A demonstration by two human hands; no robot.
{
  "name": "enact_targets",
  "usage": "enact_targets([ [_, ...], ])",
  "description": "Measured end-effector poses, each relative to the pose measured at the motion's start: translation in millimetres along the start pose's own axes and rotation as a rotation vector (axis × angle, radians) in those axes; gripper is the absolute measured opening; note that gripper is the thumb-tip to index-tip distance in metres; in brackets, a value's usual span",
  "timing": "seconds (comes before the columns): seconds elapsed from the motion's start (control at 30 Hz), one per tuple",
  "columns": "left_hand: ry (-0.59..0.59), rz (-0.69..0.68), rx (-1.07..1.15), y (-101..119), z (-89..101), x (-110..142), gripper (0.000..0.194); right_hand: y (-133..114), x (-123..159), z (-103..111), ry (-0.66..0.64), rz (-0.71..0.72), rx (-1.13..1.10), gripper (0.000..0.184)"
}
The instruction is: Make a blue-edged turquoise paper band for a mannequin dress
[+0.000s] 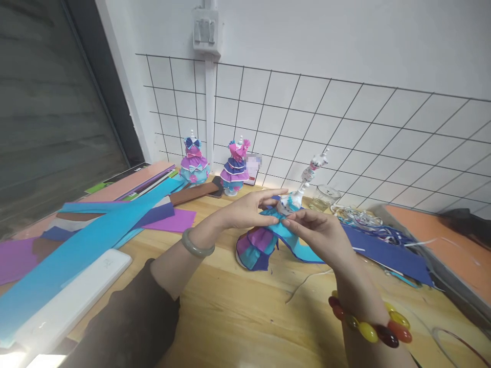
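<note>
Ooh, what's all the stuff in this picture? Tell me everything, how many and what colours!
Mannequin being dressed: 1, white, turquoise, purple, navy; middle
Dressed mannequins: 2, pink, purple, blue; back
Other mannequin: 1, white, reddish patches; behind the middle one
Card: 1, pale; back
Glass jar: 1, clear; back right
Strips and sheets: several, turquoise, brown, purple, navy, peach; left
White slab: 1, white; front left
Cord pile: 1, mixed; right
Navy sheet: 1, navy; right
Table: 1, light wood; below
Wire grid: 1, black; wall
Switch box: 1, white; wall
Bangle: 1, greyish; left wrist
Bead bracelet: 1, red, yellow, dark; right wrist
Sleeve: 1, black; left arm
Hands: 2, bare; at the middle mannequin
</note>
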State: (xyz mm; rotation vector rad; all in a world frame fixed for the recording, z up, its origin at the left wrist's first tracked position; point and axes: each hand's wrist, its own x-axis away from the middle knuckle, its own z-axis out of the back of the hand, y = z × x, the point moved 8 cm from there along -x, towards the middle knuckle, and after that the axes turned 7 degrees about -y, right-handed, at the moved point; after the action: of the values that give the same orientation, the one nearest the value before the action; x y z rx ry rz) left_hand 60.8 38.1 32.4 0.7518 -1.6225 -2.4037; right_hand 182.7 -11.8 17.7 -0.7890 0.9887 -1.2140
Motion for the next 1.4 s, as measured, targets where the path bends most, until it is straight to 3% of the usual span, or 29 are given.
enact_targets([
  [0.8,0.006,-0.003,-0.057,2,-4.5,1,0.071,-7,3,3,0.066,-0.046,0.152,0.029],
  [0.97,0.097,0.000,-0.070,-2,-1.7,-1,0.067,-12,2,2,0.071,0.004,0.179,0.029],
  [1.27,0.154,-0.048,-0.142,-4,5.0,-2,0.058,-1,-5,-1,0.005,0.091,0.157,0.028],
  [1.4,0.229,-0.022,-0.160,-5,12.2,-1,0.059,-7,-3,3,0.078,0.120,0.165,0.030],
])
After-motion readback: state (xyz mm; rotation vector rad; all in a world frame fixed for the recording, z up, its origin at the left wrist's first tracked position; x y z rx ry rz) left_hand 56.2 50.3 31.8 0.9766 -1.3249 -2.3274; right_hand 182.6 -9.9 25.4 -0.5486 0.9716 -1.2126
